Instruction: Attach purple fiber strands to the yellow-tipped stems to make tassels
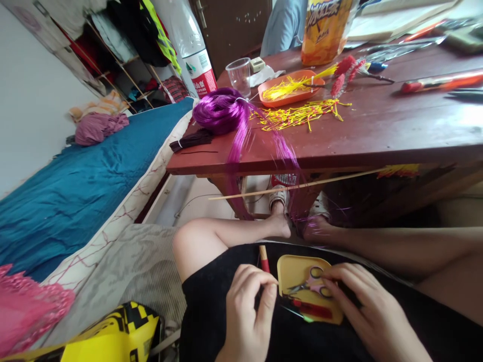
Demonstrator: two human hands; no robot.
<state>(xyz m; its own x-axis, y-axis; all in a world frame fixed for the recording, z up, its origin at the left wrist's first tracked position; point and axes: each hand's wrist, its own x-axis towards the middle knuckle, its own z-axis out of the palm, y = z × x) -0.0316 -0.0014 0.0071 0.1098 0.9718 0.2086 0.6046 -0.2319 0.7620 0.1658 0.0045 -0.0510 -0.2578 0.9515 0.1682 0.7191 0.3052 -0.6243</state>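
My left hand (249,306) is above my lap with thumb and forefinger pinched together; whatever they hold is too fine to make out. My right hand (364,304) is also closed in a pinch, over the right side of a yellow tray (289,266) on my lap. Pink-handled scissors (314,282) lie in that tray, their handle loops beside my right fingertips. A red tool (313,309) lies across the tray's near part. Just past my left hand, a red stick with a wooden end (264,259) rests on the dark cloth.
The red-brown table (370,136) ahead carries a bundle of purple thread (222,108), yellow wire pieces (298,115), an orange tray (271,103), a plastic cup (239,78) and bottles. A thin wooden stick (294,186) juts along its front edge. A bed (94,161) stands left.
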